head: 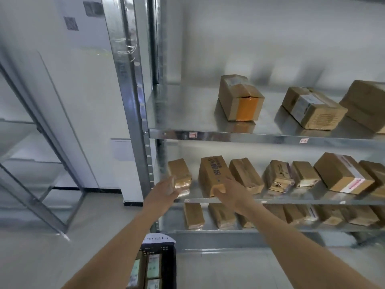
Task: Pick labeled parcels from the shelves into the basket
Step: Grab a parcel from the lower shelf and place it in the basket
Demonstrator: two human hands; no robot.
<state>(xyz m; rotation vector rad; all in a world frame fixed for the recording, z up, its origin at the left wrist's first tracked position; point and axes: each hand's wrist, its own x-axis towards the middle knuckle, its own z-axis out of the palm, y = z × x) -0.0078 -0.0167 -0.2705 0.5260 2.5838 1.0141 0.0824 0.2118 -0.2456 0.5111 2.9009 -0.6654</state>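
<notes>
Both hands at the middle shelf, basket below.

At 6 o'clock the black basket (166,265) sits on the floor with labeled parcels inside. Left hand (164,189) has straight fingers against the small end parcel (180,176). Right hand (228,191) curls its thumb round the printed parcel (212,174) front corner. Middle shelf (312,202) runs toward 3 o'clock with more parcels; at 1 o'clock, an orange-taped parcel (239,99) sits above.

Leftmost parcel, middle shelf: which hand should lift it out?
Left. The left hand is already on the leftmost parcel; the right hand is on the printed box beside it.
</notes>
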